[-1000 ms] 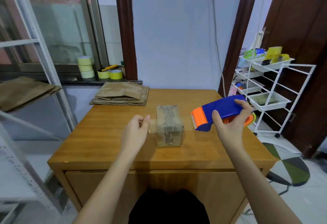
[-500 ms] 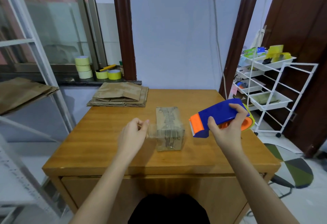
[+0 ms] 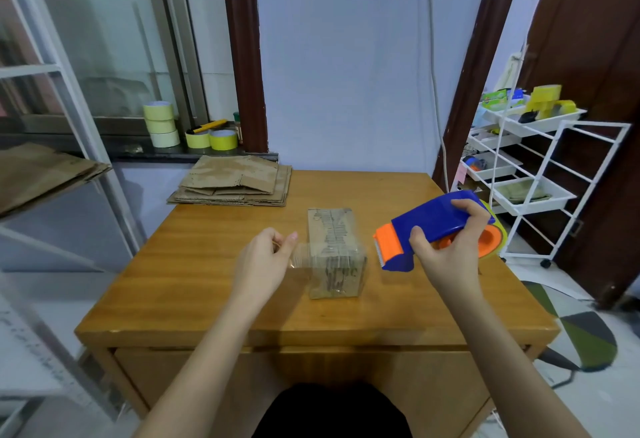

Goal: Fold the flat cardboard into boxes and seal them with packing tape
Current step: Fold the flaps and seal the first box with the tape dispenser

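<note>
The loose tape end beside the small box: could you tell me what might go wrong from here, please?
1. The clear tape strip, pinched by the left hand, hangs free of the box; it may wrinkle or stick crooked.
2. The right hand holds the tape dispenser with its serrated blade exposed near the fingers.

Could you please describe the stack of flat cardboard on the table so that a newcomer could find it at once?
Start at the wooden table and look to its far left corner, just below the window sill. The stack of flat cardboard lies there, brown and unfolded. Unlike the folded box at the table's middle, it lies flat.
</note>
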`<state>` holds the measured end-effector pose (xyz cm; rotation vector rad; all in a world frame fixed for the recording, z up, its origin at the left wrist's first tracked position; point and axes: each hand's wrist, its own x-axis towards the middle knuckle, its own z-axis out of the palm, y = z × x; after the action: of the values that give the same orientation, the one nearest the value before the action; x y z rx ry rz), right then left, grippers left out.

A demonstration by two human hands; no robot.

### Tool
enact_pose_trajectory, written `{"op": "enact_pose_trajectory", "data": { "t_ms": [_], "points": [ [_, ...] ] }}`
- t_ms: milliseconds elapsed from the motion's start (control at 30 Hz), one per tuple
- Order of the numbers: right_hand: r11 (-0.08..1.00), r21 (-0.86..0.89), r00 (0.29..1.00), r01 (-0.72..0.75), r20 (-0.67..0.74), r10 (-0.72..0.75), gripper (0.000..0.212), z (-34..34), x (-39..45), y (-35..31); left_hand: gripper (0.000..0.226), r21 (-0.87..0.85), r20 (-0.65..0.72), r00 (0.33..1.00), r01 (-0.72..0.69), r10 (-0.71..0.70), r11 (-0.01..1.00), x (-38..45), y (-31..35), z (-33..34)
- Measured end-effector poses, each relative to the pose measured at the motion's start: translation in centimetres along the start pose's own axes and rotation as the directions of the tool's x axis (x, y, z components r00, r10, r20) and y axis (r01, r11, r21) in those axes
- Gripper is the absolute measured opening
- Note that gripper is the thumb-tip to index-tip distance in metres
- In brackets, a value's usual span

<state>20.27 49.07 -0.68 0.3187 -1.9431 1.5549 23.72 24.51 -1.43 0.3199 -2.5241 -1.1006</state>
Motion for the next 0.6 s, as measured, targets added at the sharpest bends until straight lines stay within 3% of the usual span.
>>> {"op": "enact_pose_trajectory", "data": {
  "t_ms": [200,600],
  "points": [
    [0.999,-0.031,0.999,-0.039,0.021,0.039,0.059,0.4,0.0,0.5,0.031,0.01,0.017,1.0,0.006,-0.006,1.0,0.4,-0.4,0.7],
    [0.992,0.05,0.993,-0.117,0.005,0.117,0.051,1.3,-1.1,0.9,0.031,-0.176,0.098,0.994,0.058,-0.041,0.983,0.9,-1.9,2.7]
  ]
}}
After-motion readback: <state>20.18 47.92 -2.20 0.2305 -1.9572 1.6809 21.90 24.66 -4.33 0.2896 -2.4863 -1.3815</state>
